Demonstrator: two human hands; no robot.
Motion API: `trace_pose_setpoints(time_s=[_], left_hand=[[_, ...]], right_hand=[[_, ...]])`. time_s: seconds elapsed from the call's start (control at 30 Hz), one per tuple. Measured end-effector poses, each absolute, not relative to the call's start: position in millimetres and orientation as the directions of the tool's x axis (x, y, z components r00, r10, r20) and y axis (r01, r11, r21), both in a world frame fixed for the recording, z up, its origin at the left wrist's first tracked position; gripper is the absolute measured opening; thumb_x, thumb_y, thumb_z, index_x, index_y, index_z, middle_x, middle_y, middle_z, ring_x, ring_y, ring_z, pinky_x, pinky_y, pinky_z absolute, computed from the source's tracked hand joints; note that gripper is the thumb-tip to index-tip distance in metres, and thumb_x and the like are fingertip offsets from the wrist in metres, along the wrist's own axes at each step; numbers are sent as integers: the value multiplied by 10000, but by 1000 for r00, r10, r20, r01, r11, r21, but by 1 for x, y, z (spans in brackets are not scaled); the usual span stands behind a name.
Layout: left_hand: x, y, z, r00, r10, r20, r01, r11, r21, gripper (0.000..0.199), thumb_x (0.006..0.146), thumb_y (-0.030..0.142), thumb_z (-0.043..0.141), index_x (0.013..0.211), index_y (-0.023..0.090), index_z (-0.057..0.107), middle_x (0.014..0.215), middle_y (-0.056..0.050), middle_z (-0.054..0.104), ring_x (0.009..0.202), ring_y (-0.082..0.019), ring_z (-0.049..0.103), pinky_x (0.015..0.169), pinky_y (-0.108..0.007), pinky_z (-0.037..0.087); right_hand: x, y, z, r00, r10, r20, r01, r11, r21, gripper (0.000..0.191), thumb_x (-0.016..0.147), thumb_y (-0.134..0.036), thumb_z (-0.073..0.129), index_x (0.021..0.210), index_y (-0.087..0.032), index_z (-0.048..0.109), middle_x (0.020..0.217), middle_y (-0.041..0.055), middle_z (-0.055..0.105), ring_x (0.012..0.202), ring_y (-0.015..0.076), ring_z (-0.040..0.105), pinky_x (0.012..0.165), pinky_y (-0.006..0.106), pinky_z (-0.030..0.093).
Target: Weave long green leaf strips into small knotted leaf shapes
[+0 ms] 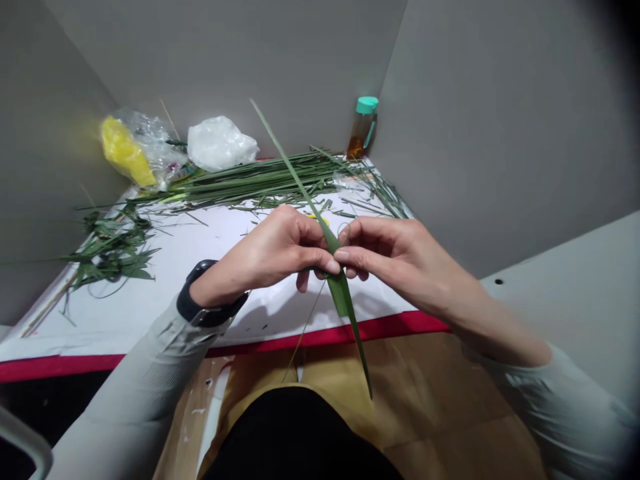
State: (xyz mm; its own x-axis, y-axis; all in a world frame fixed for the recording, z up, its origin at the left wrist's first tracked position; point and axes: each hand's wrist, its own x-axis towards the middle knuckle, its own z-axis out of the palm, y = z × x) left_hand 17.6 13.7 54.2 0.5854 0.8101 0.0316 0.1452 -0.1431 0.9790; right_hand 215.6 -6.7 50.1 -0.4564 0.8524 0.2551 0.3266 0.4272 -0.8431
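Head view: left hand (280, 245) and right hand (397, 248) both pinch a long, taper-ended green leaf (339, 292), apparently folded midway.

Everything is viewed through one camera worn on the person's head, aimed forward and down. The left hand (283, 247) and the right hand (397, 248) are shown at close range near the centre. Beneath and beyond them, the worktop (187, 287) is seen from above its front edge, backed by grey walls (240, 60); dark clothing (300, 437) is caught at bottom centre.
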Motion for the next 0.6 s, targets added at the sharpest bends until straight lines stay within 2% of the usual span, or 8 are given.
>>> trace_pose_setpoints(time_s=[0.23,0.33,0.5,0.6], left_hand=[[23,21,53,569,822,-34,174,-80,982,173,718,137,876,620,118,735,563,9,699,400,-77,600,386,-137,461],[21,25,51,615,788,-37,157,-77,985,148,772,150,851,669,132,746,575,15,704,457,-83,632,456,-150,472],[13,30,48,662,749,7,174,-163,971,161,910,249,746,780,156,768,646,-6,730,611,-121,702,613,-193,506],[11,28,47,658,753,21,155,-163,974,155,914,289,748,825,171,794,681,-14,737,614,-134,701,638,-212,526]], right_hand=[[217,4,40,-405,872,275,373,432,-821,128,872,-142,672,749,-163,643,635,-67,552,575,76,463,534,235,342],[219,5,39,-406,875,262,351,414,-840,128,871,-130,658,750,-162,631,645,-65,522,594,80,443,550,238,332],[222,3,44,-396,892,219,301,352,-886,134,894,-123,643,765,-158,642,705,-44,557,663,95,479,619,244,360],[224,1,48,-404,891,205,233,317,-920,145,912,-140,652,769,-155,637,706,-42,537,664,92,460,616,245,343]])
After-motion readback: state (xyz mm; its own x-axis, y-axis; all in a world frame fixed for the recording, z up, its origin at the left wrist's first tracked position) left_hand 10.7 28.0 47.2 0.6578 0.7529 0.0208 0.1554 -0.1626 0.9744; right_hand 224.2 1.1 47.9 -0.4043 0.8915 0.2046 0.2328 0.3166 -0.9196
